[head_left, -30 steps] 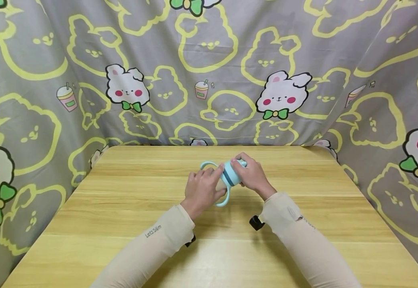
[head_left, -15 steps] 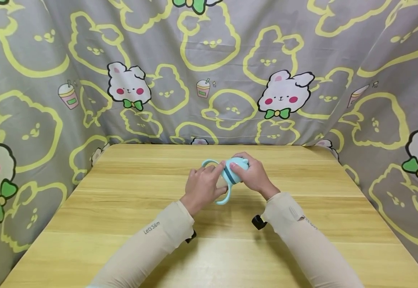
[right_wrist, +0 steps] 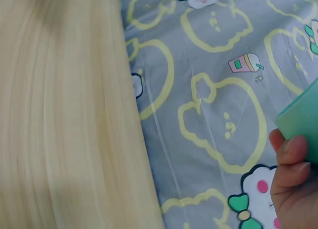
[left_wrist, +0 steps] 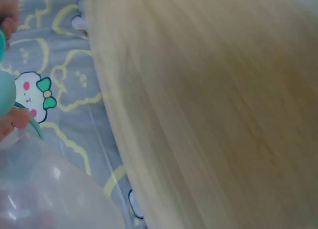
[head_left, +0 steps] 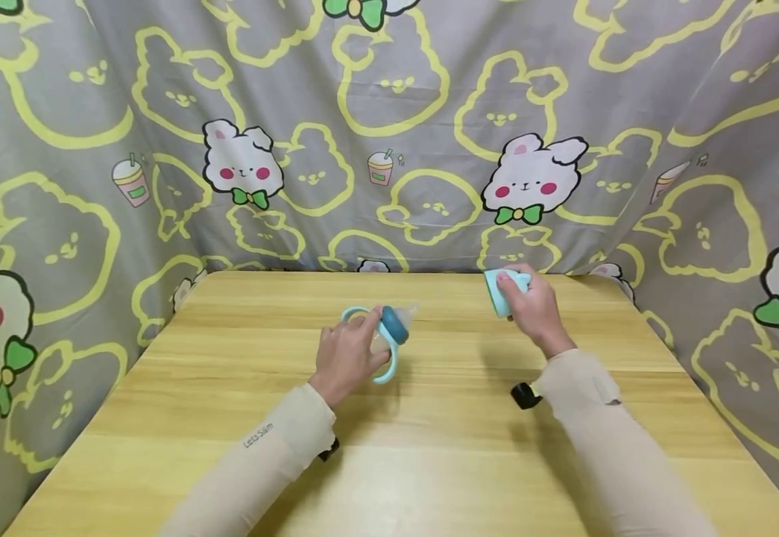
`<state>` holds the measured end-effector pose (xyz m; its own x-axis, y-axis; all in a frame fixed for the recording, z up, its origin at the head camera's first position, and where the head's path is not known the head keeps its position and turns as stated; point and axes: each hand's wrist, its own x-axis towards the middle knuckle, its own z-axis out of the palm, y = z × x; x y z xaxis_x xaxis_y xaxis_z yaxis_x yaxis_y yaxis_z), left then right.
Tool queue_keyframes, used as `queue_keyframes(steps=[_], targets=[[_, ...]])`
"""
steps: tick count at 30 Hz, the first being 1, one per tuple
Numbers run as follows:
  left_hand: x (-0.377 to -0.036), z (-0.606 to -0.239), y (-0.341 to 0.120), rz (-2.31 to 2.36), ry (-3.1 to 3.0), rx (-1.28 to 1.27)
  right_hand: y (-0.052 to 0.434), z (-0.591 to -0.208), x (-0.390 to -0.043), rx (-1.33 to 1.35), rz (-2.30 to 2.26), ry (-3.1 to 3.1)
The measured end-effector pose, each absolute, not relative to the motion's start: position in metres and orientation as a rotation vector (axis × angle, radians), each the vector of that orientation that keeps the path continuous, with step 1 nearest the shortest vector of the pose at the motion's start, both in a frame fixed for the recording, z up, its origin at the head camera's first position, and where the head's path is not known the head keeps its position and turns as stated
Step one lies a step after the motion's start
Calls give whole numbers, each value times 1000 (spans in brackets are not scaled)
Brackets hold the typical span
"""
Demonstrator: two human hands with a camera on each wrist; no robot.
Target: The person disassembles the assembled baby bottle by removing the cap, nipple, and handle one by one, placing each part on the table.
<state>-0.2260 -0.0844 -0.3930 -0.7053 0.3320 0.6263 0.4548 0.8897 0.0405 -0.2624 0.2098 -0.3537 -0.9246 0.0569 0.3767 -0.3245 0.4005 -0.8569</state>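
Note:
A baby bottle [head_left: 396, 325] with a dark teal collar, a clear teat and light blue side handles tilts above the table. My left hand [head_left: 347, 359] grips it round the body, which is mostly hidden behind the fingers. In the left wrist view the translucent bottle body [left_wrist: 59, 189] fills the lower left corner. To the right, my right hand [head_left: 535, 312] holds the light blue cap [head_left: 498, 294], its wide rim facing left. The cap [right_wrist: 304, 122] and curled fingers [right_wrist: 293, 162] show at the right edge of the right wrist view. Bottle and cap are apart.
The wooden table [head_left: 429, 447] spreads beneath both hands. A grey curtain [head_left: 308, 89] with cartoon rabbits hangs behind its far edge and along both sides. Each wrist carries a small black camera [head_left: 525, 395].
The cap has come off the bottle. My right hand has moved right and up with it, while my left hand has shifted a little left with the bottle, baring the teat.

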Motion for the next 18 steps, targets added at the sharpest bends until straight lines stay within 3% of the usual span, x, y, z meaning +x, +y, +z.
queue_keyframes(steps=[18], targets=[[-221, -384, -79, -375, -2404, -603, 218, -359, -255, 221, 1357, -2506]])
